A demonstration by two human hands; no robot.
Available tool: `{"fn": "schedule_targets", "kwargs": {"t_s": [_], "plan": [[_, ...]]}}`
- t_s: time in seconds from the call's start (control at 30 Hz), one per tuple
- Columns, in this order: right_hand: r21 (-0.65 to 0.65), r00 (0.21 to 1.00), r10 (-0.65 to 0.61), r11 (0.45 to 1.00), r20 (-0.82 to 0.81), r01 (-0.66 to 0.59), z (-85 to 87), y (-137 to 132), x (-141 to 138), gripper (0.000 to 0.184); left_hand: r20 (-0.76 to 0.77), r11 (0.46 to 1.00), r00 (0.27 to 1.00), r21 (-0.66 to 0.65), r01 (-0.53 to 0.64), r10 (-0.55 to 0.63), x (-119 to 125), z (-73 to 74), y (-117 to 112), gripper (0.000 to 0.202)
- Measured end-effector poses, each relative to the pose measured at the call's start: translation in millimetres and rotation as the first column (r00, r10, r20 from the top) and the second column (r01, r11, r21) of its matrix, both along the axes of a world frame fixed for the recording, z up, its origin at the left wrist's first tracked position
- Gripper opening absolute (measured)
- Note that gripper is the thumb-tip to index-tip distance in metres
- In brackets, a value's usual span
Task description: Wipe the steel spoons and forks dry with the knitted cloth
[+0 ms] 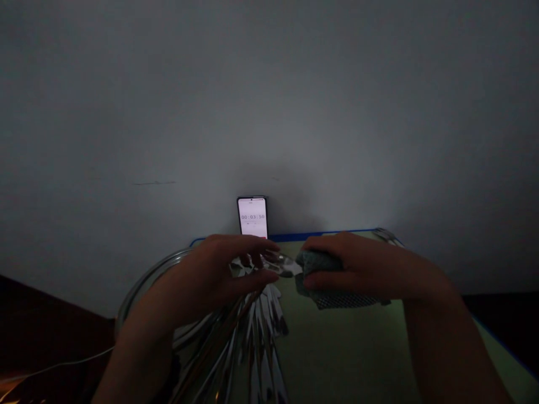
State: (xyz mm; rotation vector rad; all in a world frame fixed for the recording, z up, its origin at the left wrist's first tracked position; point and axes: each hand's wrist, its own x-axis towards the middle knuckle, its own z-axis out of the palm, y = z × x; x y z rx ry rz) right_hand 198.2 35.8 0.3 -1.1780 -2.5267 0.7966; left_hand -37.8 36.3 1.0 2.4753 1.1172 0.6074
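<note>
My left hand (240, 261) is curled around the shiny end of a metal spoon (286, 265), thumb below and fingers above. My right hand (349, 261) is closed on a grey-green cloth (318, 261), which wraps the other end of the spoon. Below that hand hangs or lies a mesh-patterned piece (347, 302); whether it belongs to the cloth I cannot tell. Under and in front of my left hand, several knives and other cutlery (263, 336) lie fanned out on the table.
A lit phone (253, 217) showing a timer leans on the grey wall (269, 101). Several forks (385, 235) lie at the table's back right. A round metal rim (145, 280) stands behind my left forearm. The pale green table (345, 353) has a blue edge. A thin white cable (80, 362) runs at left.
</note>
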Motion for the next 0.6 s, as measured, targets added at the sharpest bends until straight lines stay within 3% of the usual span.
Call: {"fn": "schedule_targets", "kwargs": {"t_s": [0.4,0.6], "plan": [[-0.016,0.999,0.034,0.999,0.031,-0.033,-0.2,-0.7,-2.2,0.032,0.033,0.996,0.995,0.021,0.09,-0.091,1.9,-2.8,-1.6,0.028],[-0.006,0.998,0.013,1.0,0.064,-0.013,0.5,-0.1,-3.2,0.032,-0.071,0.99,0.996,-0.13,0.051,-0.06,9.1,0.0,-6.3,0.024]]}}
